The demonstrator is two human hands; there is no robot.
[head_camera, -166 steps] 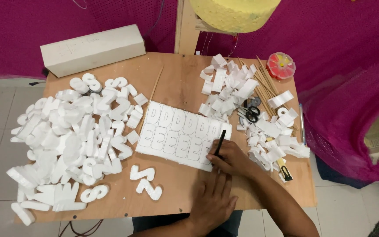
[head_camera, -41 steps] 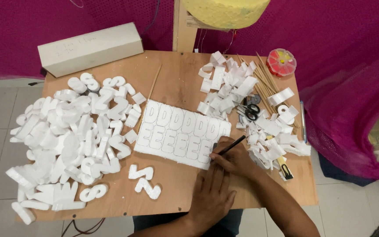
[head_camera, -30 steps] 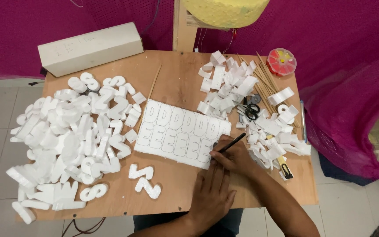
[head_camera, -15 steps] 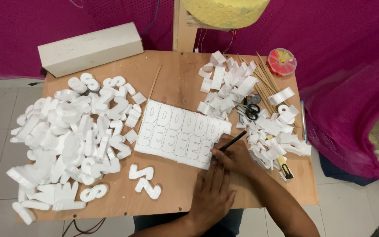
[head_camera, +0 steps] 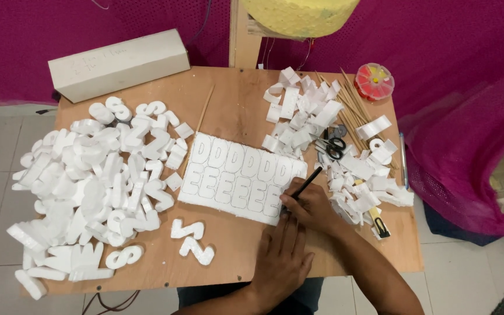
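A white foam sheet [head_camera: 237, 175] with two rows of outlined letters lies in the middle of the wooden table [head_camera: 234, 108]. My right hand [head_camera: 310, 205] grips a thin black pen-like tool [head_camera: 304, 186], its tip at the sheet's lower right corner. My left hand [head_camera: 281, 256] lies flat on the table just below the sheet, fingers together, holding nothing.
A big heap of white cut-out foam letters [head_camera: 88, 181] covers the table's left half; two loose letters [head_camera: 193, 242] lie near the front. Foam scraps [head_camera: 310, 114], scissors [head_camera: 331, 146], wooden skewers [head_camera: 354, 105] and a craft knife [head_camera: 377, 224] sit right. A white box [head_camera: 118, 61] stands back left.
The foam sheet has shifted and turned slightly. My right hand with the tool moved from the sheet's lower edge to its lower right corner. My left hand stays flat.
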